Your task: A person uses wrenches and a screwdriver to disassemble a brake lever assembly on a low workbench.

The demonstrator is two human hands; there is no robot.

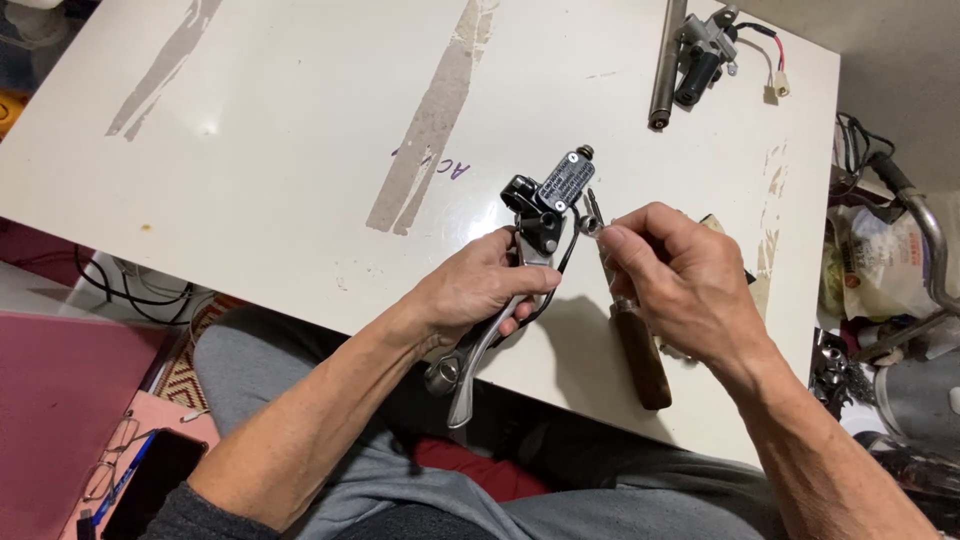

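Gripped by the left hand (480, 290), the rigid, heavy brake lever assembly (520, 260) is best held at its lever; a small bolt (592, 215) is pinched by the right hand (680, 280).

Left hand (478, 290) grips brake lever assembly (520, 260); right hand (672, 280) pinches perhaps a bolt (592, 222).

Our body from the head camera: two bare forearms over grey-clad legs.

We see our left hand (478, 290) and right hand (678, 285) uncovered, with no gloves, rings or watch in view; both forearms are bare up to the elbow. A dark grey sleeve (185, 515) shows at our left arm's lower edge, pushed back near the elbow. We wear grey trousers (250, 365) of soft, creased cloth across both legs, and a patch of red fabric (480, 470) shows between the thighs.
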